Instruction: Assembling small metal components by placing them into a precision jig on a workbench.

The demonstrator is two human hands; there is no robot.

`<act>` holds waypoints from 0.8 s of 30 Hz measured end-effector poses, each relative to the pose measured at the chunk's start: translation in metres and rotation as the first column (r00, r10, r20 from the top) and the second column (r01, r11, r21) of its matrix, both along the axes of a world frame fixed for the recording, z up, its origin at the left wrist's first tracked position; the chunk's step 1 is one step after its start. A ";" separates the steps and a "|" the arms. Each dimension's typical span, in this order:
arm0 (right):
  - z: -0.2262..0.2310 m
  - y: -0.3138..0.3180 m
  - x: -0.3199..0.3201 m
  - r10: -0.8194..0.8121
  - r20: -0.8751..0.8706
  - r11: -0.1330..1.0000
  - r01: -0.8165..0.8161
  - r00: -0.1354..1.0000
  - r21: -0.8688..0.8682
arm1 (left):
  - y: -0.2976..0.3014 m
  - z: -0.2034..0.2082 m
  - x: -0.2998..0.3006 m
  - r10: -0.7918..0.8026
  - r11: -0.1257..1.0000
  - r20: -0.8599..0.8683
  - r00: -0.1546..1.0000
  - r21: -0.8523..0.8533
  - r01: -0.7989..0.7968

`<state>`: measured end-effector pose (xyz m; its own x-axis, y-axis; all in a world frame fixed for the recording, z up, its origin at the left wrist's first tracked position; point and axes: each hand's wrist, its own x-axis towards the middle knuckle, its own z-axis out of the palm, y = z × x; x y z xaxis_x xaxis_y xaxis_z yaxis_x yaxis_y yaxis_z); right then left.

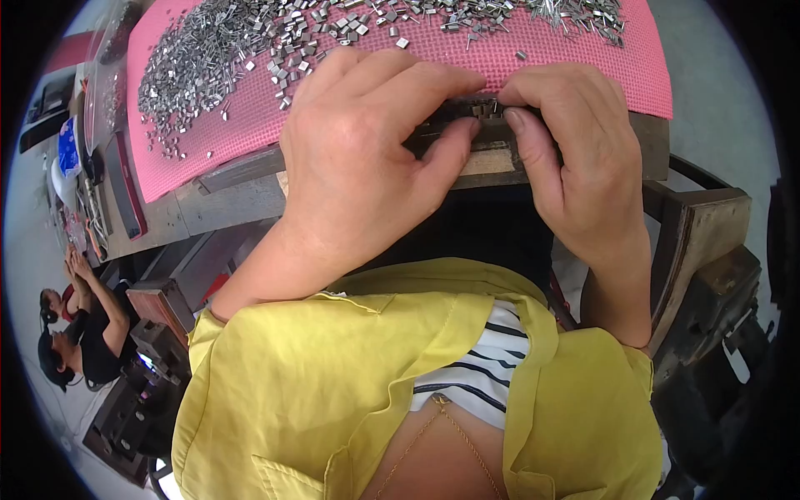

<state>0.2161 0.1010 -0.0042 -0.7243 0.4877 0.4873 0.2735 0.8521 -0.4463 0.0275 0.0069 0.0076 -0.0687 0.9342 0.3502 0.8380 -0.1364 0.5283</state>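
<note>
Near the front edge of the table, my left hand (354,142) and my right hand (579,137) face each other. Between their fingertips is a dark metal piece (483,110) with a row of small metal parts in it. My left thumb and index finger close around its left part, and the other left fingers are curled. At its right end, my right thumb and index fingertip come together in a pinch. Much of the piece is hidden by my hands. Small silvery metal blocks (287,50) lie loose on a pink textured mat (250,121) beyond my hands.
Thin metal pins (575,15) are heaped at the mat's far right. A dark red-edged phone-like slab (125,187) and a clear bag (104,92) sit at left. People (87,333) are at the far left; a wooden block (708,225) and dark machine (712,300) stand at right.
</note>
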 end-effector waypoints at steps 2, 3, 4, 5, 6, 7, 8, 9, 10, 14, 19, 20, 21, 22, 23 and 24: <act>0.001 0.000 -0.001 -0.007 0.012 1.000 0.007 1.000 0.008 | -0.002 -0.001 -0.006 -0.037 0.998 -0.016 0.999 0.046 0.038; 0.001 -0.001 -0.002 -0.014 0.022 1.000 0.014 1.000 0.014 | -0.003 -0.001 -0.012 -0.061 0.993 -0.055 0.997 0.099 0.067; 0.001 -0.002 -0.003 -0.013 0.020 1.000 0.013 1.000 0.016 | -0.006 -0.001 -0.017 -0.083 0.984 -0.097 0.992 0.150 0.097; 0.002 -0.003 -0.004 -0.021 0.041 0.999 0.020 0.999 0.041 | -0.011 -0.001 -0.024 -0.071 0.985 -0.127 0.989 0.145 0.090; 0.002 -0.003 -0.004 -0.030 0.062 0.997 0.026 0.998 0.066 | -0.016 -0.001 -0.027 -0.071 0.985 -0.128 0.989 0.147 0.090; 0.003 -0.004 -0.005 -0.026 0.059 0.997 0.021 0.998 0.068 | -0.021 0.000 -0.030 -0.021 0.990 -0.146 0.989 0.138 0.041; 0.005 -0.005 -0.005 -0.029 0.092 0.995 0.020 0.995 0.099 | -0.026 0.000 -0.033 0.029 0.991 -0.163 0.986 0.131 -0.008; 0.007 -0.006 -0.006 -0.035 0.126 0.991 0.018 0.991 0.132 | -0.031 -0.004 -0.039 0.027 0.988 -0.180 0.983 0.156 0.002; 0.010 -0.005 -0.006 -0.027 0.123 0.991 0.010 0.992 0.134 | -0.035 -0.005 -0.042 0.034 0.987 -0.182 0.983 0.158 -0.005; 0.023 0.000 -0.004 0.023 0.276 0.982 -0.073 0.961 0.175 | -0.055 -0.007 -0.055 0.081 0.990 -0.227 0.971 0.135 -0.051; 0.027 -0.001 -0.008 0.078 0.265 0.984 -0.117 0.961 0.137 | -0.071 -0.008 -0.065 0.078 0.982 -0.189 0.979 0.183 -0.042; 0.026 -0.003 -0.012 0.092 0.256 0.984 -0.127 0.962 0.123 | -0.072 -0.010 -0.067 0.085 0.981 -0.187 0.979 0.188 -0.049; 0.025 -0.004 -0.015 0.106 0.248 0.985 -0.137 0.963 0.109 | -0.073 -0.012 -0.069 0.093 0.980 -0.199 0.976 0.191 -0.055; 0.025 -0.007 -0.020 0.109 0.251 0.984 -0.141 0.962 0.112 | -0.074 -0.013 -0.070 0.098 0.980 -0.208 0.973 0.193 -0.058; 0.024 -0.009 -0.025 0.123 0.241 0.982 -0.153 0.963 0.110 | -0.074 -0.014 -0.071 0.103 0.979 -0.205 0.973 0.196 -0.063; 0.023 -0.011 -0.031 0.137 0.230 0.980 -0.165 0.964 0.108 | -0.075 -0.015 -0.071 0.101 0.977 -0.212 0.972 0.205 -0.057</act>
<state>0.1854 0.0898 0.0189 -0.8811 0.3097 0.3575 0.2169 0.9362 -0.2766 -0.0435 -0.0683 -0.0072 -0.0405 0.8404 0.5404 0.9427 -0.1472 0.2995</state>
